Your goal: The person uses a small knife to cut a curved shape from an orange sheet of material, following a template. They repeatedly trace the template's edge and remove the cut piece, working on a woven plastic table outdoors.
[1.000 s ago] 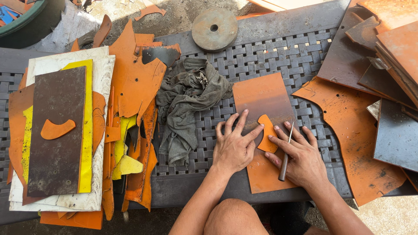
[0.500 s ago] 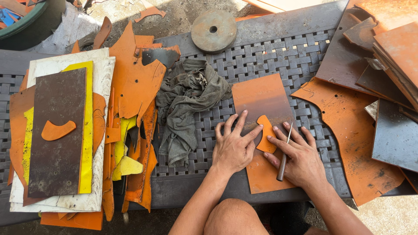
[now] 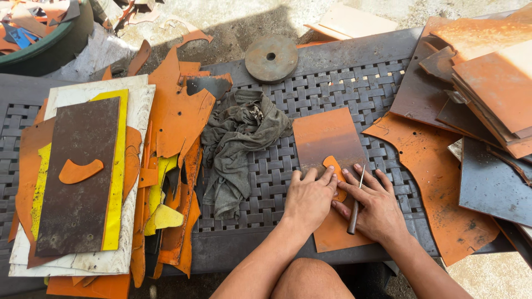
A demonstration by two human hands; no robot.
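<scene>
Two hands work close together on a rectangular orange-brown sheet point(image 3: 327, 145) lying flat on the woven grey tabletop point(image 3: 332, 83), seen from the single head view. The left hand point(image 3: 308, 199) is open, fingers spread, palm pressing down on the sheet, with its fingertips pinning a small curved orange template point(image 3: 336, 171) against it. The right hand point(image 3: 378, 207) is loosely curled around a slim scribing awl with a dark handle point(image 3: 354, 207), its thin metal point resting at the template's right edge, index finger stretched along the sheet toward the tip.

To trace well, I judge the left fingertips should keep even pressure near the template's rim so it cannot slip, while the point stays tight against the edge and tilted slightly outward. Both forearms come in from the bottom of the view, wrists low, the right wrist bent inward toward the left.

A crumpled grey rag point(image 3: 241, 144) lies just left of the sheet; a round metal disc point(image 3: 271, 57) sits beyond, well apart.
</scene>
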